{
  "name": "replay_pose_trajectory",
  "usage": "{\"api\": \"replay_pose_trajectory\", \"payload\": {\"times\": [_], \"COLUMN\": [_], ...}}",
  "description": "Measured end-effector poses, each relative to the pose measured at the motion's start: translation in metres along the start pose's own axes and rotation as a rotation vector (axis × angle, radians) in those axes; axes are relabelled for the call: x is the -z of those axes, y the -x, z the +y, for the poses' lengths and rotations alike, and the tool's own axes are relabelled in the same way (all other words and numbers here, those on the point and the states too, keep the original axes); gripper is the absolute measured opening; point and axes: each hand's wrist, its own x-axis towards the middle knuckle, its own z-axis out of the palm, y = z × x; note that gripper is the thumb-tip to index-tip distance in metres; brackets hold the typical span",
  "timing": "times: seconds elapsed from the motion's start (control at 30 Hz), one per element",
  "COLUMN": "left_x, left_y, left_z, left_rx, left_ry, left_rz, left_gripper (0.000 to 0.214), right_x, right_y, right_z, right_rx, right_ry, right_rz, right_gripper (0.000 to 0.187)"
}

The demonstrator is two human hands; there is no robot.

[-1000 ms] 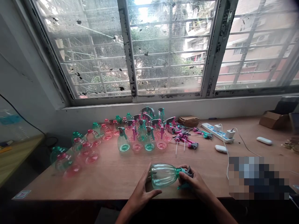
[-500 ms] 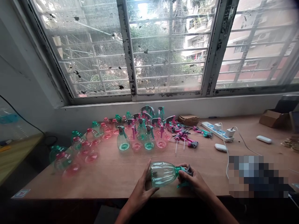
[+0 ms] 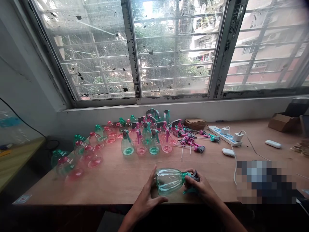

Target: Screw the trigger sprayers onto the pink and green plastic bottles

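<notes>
A clear green spray bottle (image 3: 169,181) lies on its side in the air near the table's front edge, its base to the left. My left hand (image 3: 149,193) cups the base end, fingers behind it and thumb stretched out below. Around the neck and the teal and grey spray head (image 3: 193,176), my right hand (image 3: 201,186) is closed. Its fingers partly hide the trigger. Beyond my hands stand several pink and green spray bottles (image 3: 154,146) with heads on. Loose spray heads (image 3: 190,141) with thin tubes lie in a pile to their right.
Several open pink and green bottles (image 3: 88,154) stand along the table's left side. At the right are a power strip (image 3: 224,136) with plugged-in chargers, white cables, a white device (image 3: 228,152) and a cardboard box (image 3: 282,122). A blurred patch (image 3: 265,182) covers the right front edge.
My left thumb has shifted slightly right and away from the bottle's side. The bottle and my right hand stay nearly where they were.
</notes>
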Motion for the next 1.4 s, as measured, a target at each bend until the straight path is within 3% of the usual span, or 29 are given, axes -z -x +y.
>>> {"api": "replay_pose_trajectory", "payload": {"times": [0.23, 0.43, 0.67, 0.8, 1.03, 1.2, 1.4], "left_x": [-0.001, -0.002, -0.003, -0.003, -0.004, -0.003, -0.001], "left_y": [-0.001, 0.0, -0.001, -0.001, -0.002, -0.001, 0.0], "left_z": [-0.003, -0.002, 0.002, 0.005, 0.009, 0.006, 0.001], "left_rx": [-0.024, -0.01, -0.023, -0.005, 0.009, 0.0, -0.011], "left_ry": [0.026, 0.028, 0.017, 0.057, 0.066, 0.024, 0.008], "left_rz": [-0.016, 0.018, 0.007, -0.003, -0.021, 0.008, -0.001], "left_gripper": [0.092, 0.106, 0.091, 0.102, 0.095, 0.104, 0.091], "right_x": [0.0, 0.003, 0.002, 0.003, 0.006, 0.006, 0.005], "right_y": [0.0, 0.001, 0.002, 0.001, 0.001, 0.0, 0.0], "right_z": [0.0, 0.001, 0.001, 0.003, 0.007, 0.006, 0.005], "right_rx": [-0.004, 0.023, 0.041, 0.038, 0.03, 0.038, 0.032], "right_ry": [-0.005, 0.014, -0.003, -0.004, 0.011, 0.014, 0.003], "right_rz": [0.001, -0.013, -0.025, -0.032, -0.031, -0.04, -0.038], "right_gripper": [0.044, 0.038, 0.034, 0.033, 0.034, 0.033, 0.033]}}
